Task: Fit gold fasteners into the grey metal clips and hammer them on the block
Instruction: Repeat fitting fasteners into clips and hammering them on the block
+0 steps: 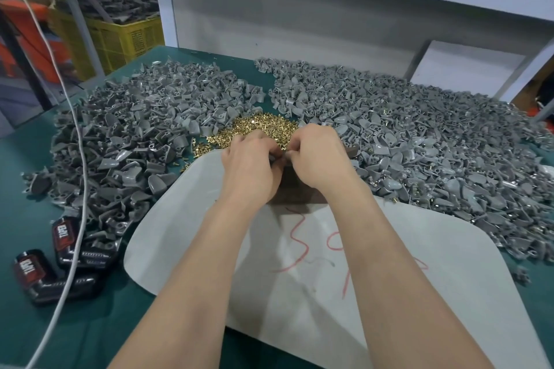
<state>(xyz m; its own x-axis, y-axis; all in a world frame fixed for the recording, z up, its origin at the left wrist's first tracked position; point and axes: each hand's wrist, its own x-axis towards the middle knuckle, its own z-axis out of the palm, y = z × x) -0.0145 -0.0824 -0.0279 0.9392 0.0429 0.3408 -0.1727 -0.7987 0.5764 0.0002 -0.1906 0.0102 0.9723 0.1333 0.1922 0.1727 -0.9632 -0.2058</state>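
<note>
Pinching a grey metal clip (285, 156) between left hand (250, 166) and right hand (321, 156), I am probably seating one of the gold fasteners (263, 126) beyond, needing next the block (295, 190) beneath my fingers.

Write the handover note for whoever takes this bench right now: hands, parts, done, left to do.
Left hand and right hand: fingertips meet over the dark block, pinching what looks like a small grey clip between them; mostly hidden.
Gold fasteners: heap just beyond the hands. Loose clips: big piles left and right.
Done: some right-pile clips show gold.
Left: fit this one, hammer it; no hammer in view.
</note>
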